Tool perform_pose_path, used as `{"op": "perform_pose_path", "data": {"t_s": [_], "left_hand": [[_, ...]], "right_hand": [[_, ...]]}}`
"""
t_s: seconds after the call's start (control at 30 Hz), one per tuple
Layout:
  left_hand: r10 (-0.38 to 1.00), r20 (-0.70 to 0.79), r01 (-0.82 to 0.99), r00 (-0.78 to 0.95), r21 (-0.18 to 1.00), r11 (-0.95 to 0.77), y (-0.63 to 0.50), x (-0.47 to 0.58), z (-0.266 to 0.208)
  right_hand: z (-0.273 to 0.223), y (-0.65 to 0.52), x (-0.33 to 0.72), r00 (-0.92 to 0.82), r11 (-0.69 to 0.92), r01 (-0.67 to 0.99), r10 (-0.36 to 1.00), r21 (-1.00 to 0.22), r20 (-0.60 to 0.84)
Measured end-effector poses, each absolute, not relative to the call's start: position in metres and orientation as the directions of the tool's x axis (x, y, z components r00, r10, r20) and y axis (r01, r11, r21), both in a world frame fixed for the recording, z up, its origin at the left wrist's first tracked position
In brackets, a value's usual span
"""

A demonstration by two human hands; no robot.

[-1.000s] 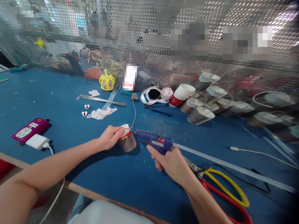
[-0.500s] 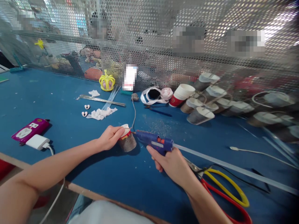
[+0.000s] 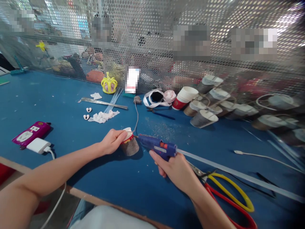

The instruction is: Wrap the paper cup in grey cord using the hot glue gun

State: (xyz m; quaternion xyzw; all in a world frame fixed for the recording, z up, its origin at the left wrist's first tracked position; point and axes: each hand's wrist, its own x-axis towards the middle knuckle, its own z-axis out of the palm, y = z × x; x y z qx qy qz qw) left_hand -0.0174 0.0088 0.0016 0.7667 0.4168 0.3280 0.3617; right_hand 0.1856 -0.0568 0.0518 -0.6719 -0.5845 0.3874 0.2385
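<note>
My left hand grips a paper cup by its rim, thumb on top. Grey yarn covers the cup's lower part, and a red band shows above it. From the cup's rim a strand of grey yarn runs back to a small yarn ball. My right hand is wrapped round a blue hot glue gun, its nozzle at the cup's right side near the red band. A long clear glue stick sticks out of the gun's rear.
Scissors with yellow and red handles lie beside my right forearm. Yarn-wrapped cups and stacked paper cups stand at the back right. A purple power strip lies left. A perforated metal screen bounds the table's back.
Almost nothing differs. The cup is tipped very slightly in my left hand, and the glue gun's nozzle stays at its side.
</note>
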Motion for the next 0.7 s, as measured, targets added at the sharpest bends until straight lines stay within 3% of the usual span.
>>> {"op": "perform_pose_path", "data": {"t_s": [0.17, 0.53, 0.7], "left_hand": [[0.891, 0.184, 0.413, 0.414, 0.834, -0.365, 0.009, -0.016, 0.003], [0.939, 0.12, 0.482, 0.322, 0.833, -0.272, 0.004, -0.009, 0.007], [0.941, 0.12, 0.496, 0.315, 0.825, -0.271, 0.004, -0.009, 0.005]], "right_hand": [[0.056, -0.061, 0.183, 0.026, -0.182, 0.633, 0.976, -0.752, -0.215], [0.042, -0.072, 0.175, -0.097, 0.092, 0.697, 0.995, -0.711, 0.033], [0.038, -0.074, 0.174, -0.126, 0.118, 0.727, 0.991, -0.677, 0.037]]}}
